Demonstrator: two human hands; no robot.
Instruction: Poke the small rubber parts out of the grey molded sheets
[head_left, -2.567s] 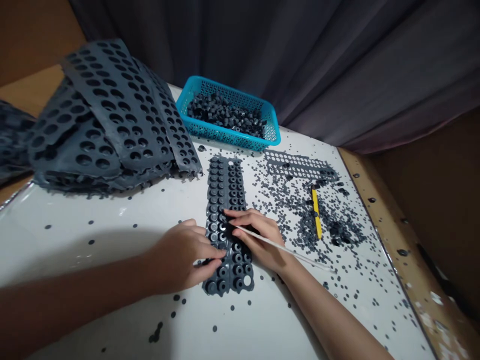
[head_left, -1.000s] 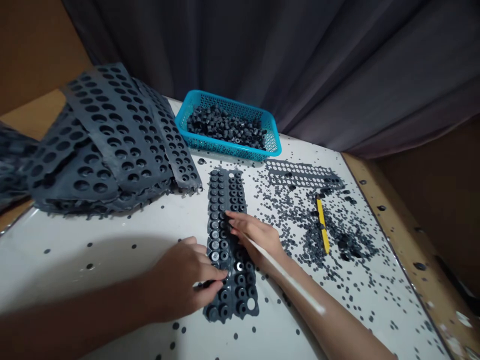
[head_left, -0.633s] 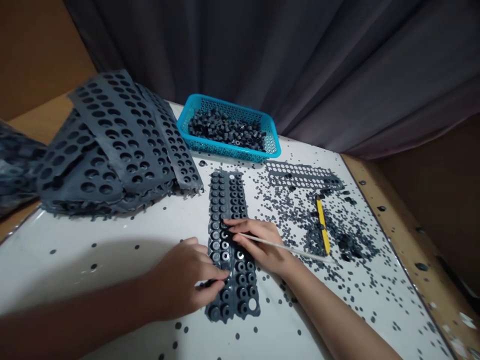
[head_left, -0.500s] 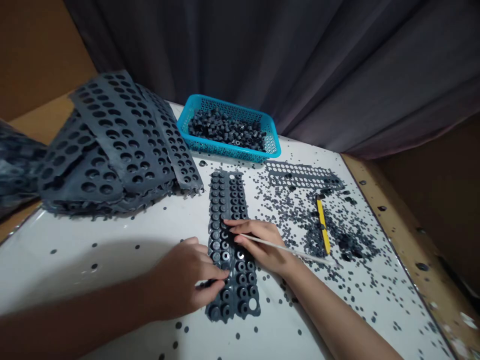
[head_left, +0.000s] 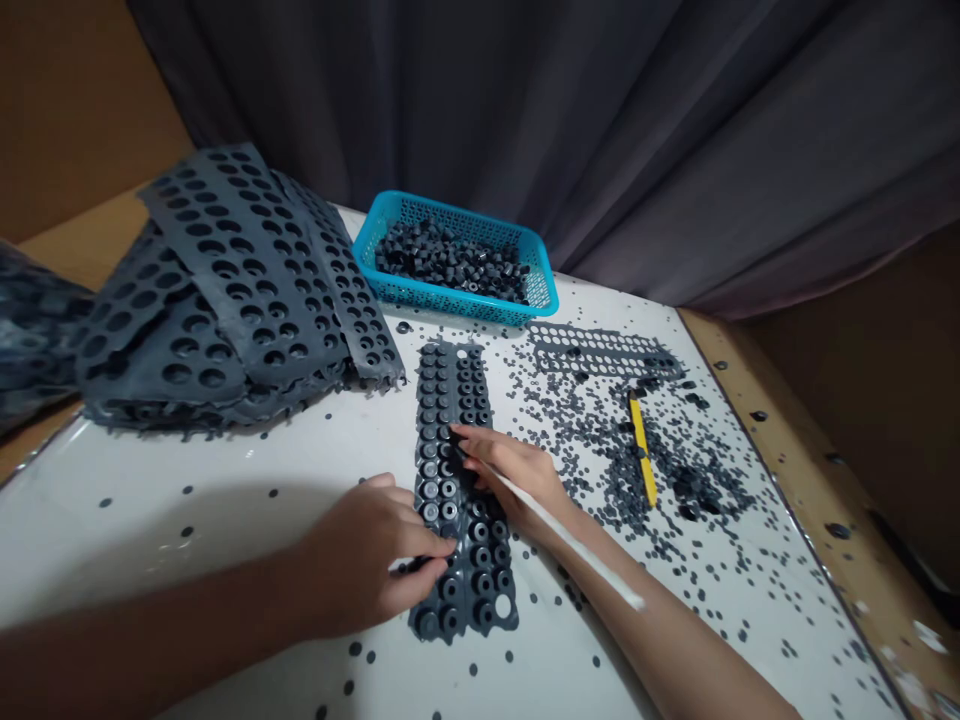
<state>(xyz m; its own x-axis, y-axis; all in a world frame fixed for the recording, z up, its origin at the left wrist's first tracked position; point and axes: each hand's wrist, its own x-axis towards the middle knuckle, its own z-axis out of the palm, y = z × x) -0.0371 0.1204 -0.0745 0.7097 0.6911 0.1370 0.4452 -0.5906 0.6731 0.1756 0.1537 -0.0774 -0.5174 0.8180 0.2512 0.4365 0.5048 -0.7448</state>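
Observation:
A dark grey moulded rubber sheet with rows of raised round caps lies lengthwise on the white table. My left hand rests at its left side, fingers curled, thumb and forefinger closed on the sheet among the lower caps. My right hand grips a thin white stick in a pinch; its fingertips are over the sheet's middle rows. The stick slants back over the right forearm, and its front end is hidden by the fingers.
Folded rubber sheets are piled at left. Behind stands a blue basket of small dark rubber pieces. Small dark discs litter the table's right side, around a yellow-handled tool and a punched-out sheet. A grey curtain hangs behind.
The white stick has swung from nearly level to a steeper slant, its rear end now lower over my right forearm. My right fingertips have shifted slightly up the sheet; my left hand stays put.

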